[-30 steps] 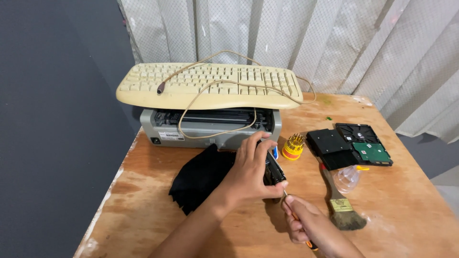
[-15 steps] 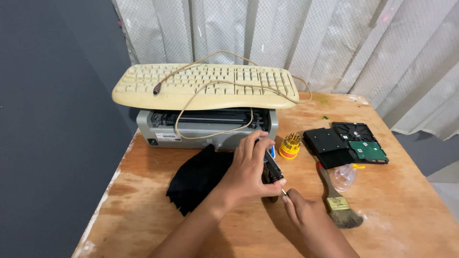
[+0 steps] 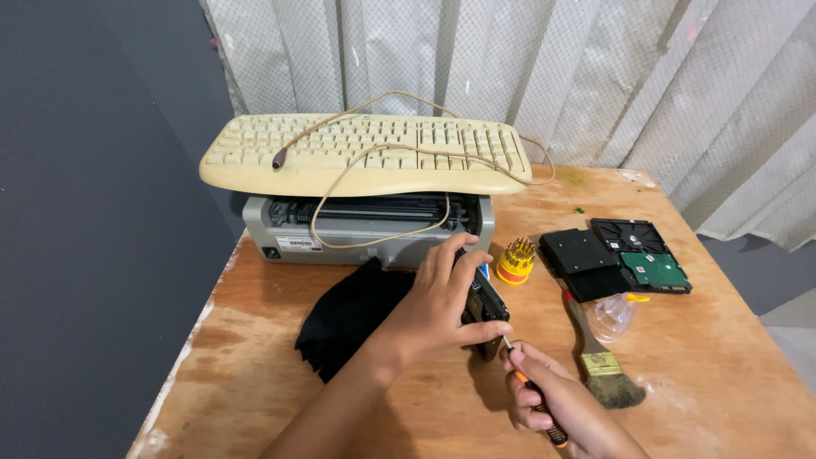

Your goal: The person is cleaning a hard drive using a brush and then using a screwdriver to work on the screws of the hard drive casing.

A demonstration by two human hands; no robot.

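Note:
My left hand [image 3: 442,302] grips a small black device [image 3: 486,308] standing on edge on the wooden table [image 3: 714,374], thumb and fingers wrapped over its top. My right hand [image 3: 552,408] holds an orange-and-black screwdriver [image 3: 534,401], its thin tip touching the lower right side of the device. A black cloth [image 3: 350,316] lies just left of the device, partly under my left forearm.
Behind stands a grey printer [image 3: 365,231] with a cream keyboard [image 3: 365,155] and its cable on top. To the right lie an orange bit holder [image 3: 515,260], black hard drives [image 3: 616,259], a clear plastic piece [image 3: 612,316] and a paintbrush [image 3: 599,357]. Curtains hang behind.
Both hands have stayed on the device and screwdriver; the view has only shifted slightly.

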